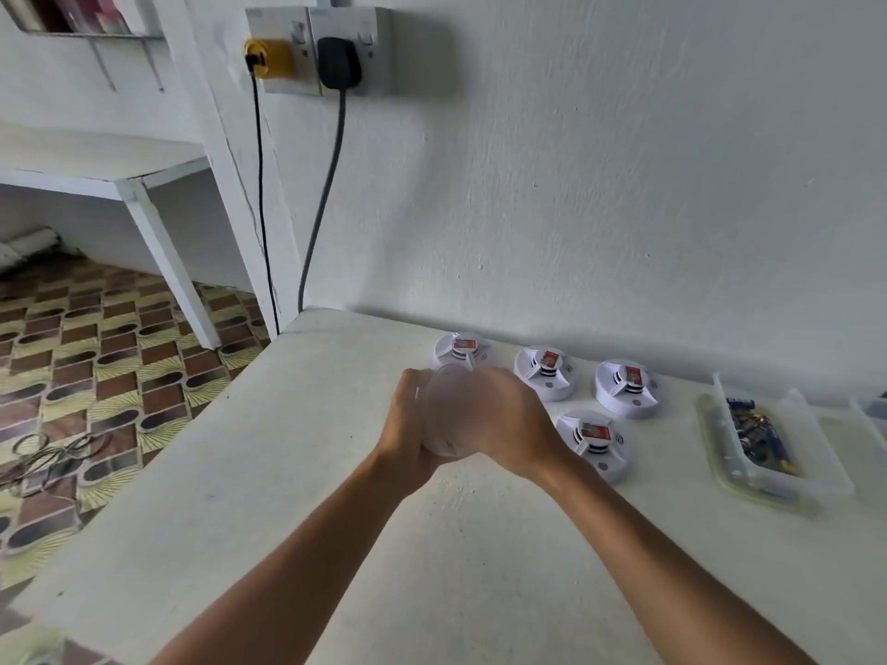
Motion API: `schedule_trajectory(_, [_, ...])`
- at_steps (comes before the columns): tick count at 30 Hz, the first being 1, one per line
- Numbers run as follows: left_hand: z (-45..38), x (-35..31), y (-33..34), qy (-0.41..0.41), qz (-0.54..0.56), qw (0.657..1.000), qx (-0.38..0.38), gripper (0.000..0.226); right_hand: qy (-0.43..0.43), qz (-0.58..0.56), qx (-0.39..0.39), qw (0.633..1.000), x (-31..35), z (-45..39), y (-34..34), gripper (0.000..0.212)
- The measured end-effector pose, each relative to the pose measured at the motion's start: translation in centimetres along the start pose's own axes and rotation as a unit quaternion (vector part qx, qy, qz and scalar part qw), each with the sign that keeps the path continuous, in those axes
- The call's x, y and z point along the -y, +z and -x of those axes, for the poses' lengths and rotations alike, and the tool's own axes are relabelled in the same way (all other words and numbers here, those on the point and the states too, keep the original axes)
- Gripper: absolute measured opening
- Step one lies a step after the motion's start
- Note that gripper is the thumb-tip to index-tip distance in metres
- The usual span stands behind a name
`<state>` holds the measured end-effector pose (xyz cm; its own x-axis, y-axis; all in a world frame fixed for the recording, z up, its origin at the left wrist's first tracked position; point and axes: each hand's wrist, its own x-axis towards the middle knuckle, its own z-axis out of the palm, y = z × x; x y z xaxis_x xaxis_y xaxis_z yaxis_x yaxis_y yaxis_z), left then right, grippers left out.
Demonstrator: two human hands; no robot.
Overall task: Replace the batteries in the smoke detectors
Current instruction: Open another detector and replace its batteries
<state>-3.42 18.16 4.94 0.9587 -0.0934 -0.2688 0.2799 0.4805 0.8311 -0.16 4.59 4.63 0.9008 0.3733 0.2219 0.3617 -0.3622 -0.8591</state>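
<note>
- Head view: both hands meet above the middle of the white worktop (288,472), clasping one white smoke detector (444,415) between them, lifted off the surface.
- The left hand (408,424) curls its fingers round the detector's left side; the right hand (509,419) wraps over its top and right side. The picture is blurred here, so finer finger placement is unclear.
- Four more smoke detectors lie on the worktop near the far wall: one (461,350) just behind the hands, one (545,371) to its right, another (626,387) further right, and a fourth (595,441) nearer, just beside the right wrist. Each shows a red-and-white label on top.
- At the right, a clear plastic tray (816,477) holds batteries (763,439); their number cannot be told.
- On the far wall, a double socket (317,50) carries a yellow plug (266,57) and a black plug (338,62), their cables hanging down.
- To the left lies the patterned tiled floor (96,352).
</note>
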Motion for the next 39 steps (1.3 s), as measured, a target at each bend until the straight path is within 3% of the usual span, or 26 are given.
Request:
schedule_trajectory(3, [-0.3,-0.2,-0.5,0.004,0.019,0.999,-0.034,0.054,0.056,-0.088,-0.028,0.994,-0.1,-0.2,0.6,0.043])
schedule_trajectory(6, [-0.7,-0.5,-1.6,0.020,0.059,0.995,-0.081,0.047,0.145,-0.184,-0.106,0.967,-1.1,-0.4,0.5,0.030])
schedule_trajectory(10, [-1.4,-1.6,-2.9,0.047,0.104,0.986,-0.123,0.042,0.177,-0.006,-0.125,0.976,-3.2,-1.1,0.2,0.026])
schedule_trajectory(12, [-1.7,-2.0,-3.3,0.058,0.117,0.983,-0.131,0.042,0.161,0.120,-0.069,0.977,-4.2,-1.5,0.8,0.024])
schedule_trajectory(14, [-1.9,-2.2,-3.4,0.064,0.126,0.982,-0.129,0.041,0.145,0.283,0.024,0.948,-4.8,-1.6,1.8,0.031])
schedule_trajectory(16, [-2.2,-2.3,-3.2,0.067,0.122,0.983,-0.120,0.041,0.121,0.327,0.048,0.936,-5.1,-1.4,2.2,0.044])
schedule_trajectory(18, [-2.6,-2.3,-2.6,0.070,0.116,0.984,-0.115,0.042,0.112,0.239,-0.004,0.965,-4.6,-1.0,1.9,0.044])
schedule_trajectory(21, [-3.2,-1.9,-0.7,0.070,0.108,0.987,-0.098,0.044,0.086,0.061,-0.107,0.989,-3.4,-0.3,0.1,0.026])
schedule_trajectory(25, [-4.0,-0.6,3.8,0.065,0.115,0.989,-0.064,0.049,0.079,-0.079,-0.109,0.988,-2.3,0.7,-4.0,0.012])
schedule_trajectory(39, [-8.8,11.3,31.5,0.074,0.065,0.995,0.030,0.050,0.153,-0.134,-0.151,0.967,-9.6,9.1,-30.5,0.009])
